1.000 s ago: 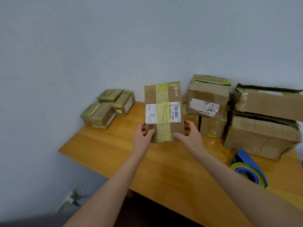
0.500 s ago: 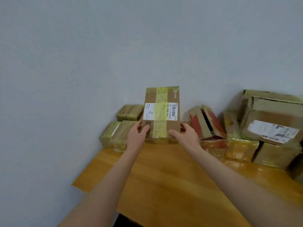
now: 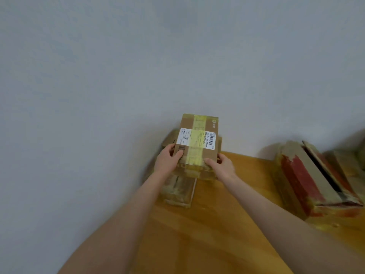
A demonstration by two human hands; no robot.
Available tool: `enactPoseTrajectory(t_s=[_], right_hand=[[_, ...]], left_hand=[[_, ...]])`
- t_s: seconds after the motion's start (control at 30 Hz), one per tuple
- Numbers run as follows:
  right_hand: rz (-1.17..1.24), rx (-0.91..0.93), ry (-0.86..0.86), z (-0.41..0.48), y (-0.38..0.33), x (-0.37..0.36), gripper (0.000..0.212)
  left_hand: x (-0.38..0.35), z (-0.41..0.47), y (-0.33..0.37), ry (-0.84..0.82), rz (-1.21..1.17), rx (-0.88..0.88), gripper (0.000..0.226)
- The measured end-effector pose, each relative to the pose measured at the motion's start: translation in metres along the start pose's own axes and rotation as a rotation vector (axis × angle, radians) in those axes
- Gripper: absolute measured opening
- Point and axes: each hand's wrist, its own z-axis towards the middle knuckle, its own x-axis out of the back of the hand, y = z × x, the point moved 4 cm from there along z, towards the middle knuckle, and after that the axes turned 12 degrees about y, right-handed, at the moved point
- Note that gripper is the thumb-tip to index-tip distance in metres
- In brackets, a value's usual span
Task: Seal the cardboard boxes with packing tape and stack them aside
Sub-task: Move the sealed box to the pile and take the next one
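Head view, and the cardboard box point(image 3: 198, 142) is up at the far edge of the table point(image 3: 217, 230), right against the grey wall point(image 3: 138, 66). Both hands are on it. The left hand point(image 3: 167, 161) takes the box's near left corner, thumb lying on the top face; its grip is closed around that corner. The right hand point(image 3: 224, 167) takes the near right corner, thumb on top and fingers wrapped down the side, so that grip is closed on the box too.

A broad strip of yellow tape point(image 3: 197, 153) runs the length of the box's top, straight over a white shipping label point(image 3: 187, 137). On the label a number reads about 538-5380-014, with a barcode point(image 3: 211, 138) beside it at the label's right end. The smaller print is too fine to read. A second, small barcode point(image 3: 182, 148) sits just by the left thumb. A white logo point(image 3: 214, 123) marks the box's far right corner; its characters are illegible.

Directly under the box lies a pile of smaller taped boxes point(image 3: 178, 189). Whether the box rests on them or hangs just above, I cannot tell.

Well to the right of the box sits an open box point(image 3: 308, 184), torn, with red patches, blurred.
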Motion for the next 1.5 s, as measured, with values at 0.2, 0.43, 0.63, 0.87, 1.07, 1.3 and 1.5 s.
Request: enactPoseTrajectory(t_s=[0.2, 0.43, 0.63, 0.87, 1.07, 1.3, 1.5], right_hand=[[0.108, -0.082, -0.061, 0.029, -0.006, -0.061, 0.051], [0.039, -0.071, 0.032, 0.065, -0.012, -0.117, 0.053], [-0.079, -0.044, 0.018, 0.074, -0.015, -0.134, 0.057], [-0.281, 0.023, 0.366, 0.068, -0.005, -0.027, 0.039], [-0.416, 0.054, 0.663, 0.027, 0.019, 0.104, 0.038], [-0.351, -0.234, 0.980, -0.018, 0.086, 0.251, 0.057], [-0.456, -0.251, 0.554, -0.004, 0.139, 0.291, 0.087]], left_hand=[[0.013, 0.054, -0.014, 0.027, 0.075, -0.004, 0.040], [0.006, 0.116, -0.042, 0.060, 0.340, -0.051, 0.035], [-0.007, 0.127, -0.042, 0.095, 0.590, -0.157, 0.042], [-0.078, 0.100, 0.027, -0.023, 0.311, -0.393, 0.034], [-0.178, 0.014, 0.074, -0.377, 0.210, -0.445, 0.038], [-0.246, -0.074, 0.113, -0.574, 0.074, -0.361, 0.056], [-0.289, -0.113, 0.128, -0.483, 0.056, -0.198, 0.067]])
